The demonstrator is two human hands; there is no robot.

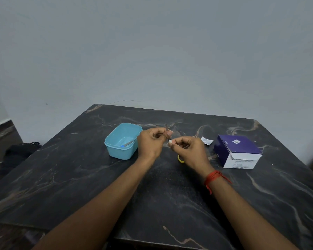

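Note:
Over the middle of the dark marble table [152, 195], my left hand [151, 141] pinches a thin metal tool [167, 128] whose tip sticks up above the fingers. My right hand [188, 148] pinches a small white swab [170, 141] and holds it against the lower part of the tool. Both hands have curled fingers and nearly touch. A yellow ring-shaped thing [180, 159] lies on the table under my right hand, partly hidden.
A light blue plastic tub [114, 150] stands left of my hands with a small grey-and-blue tool inside. A torn white sachet [206, 141] lies to the right, then a purple and white swab box [238, 150]. A grey wall stands behind the table.

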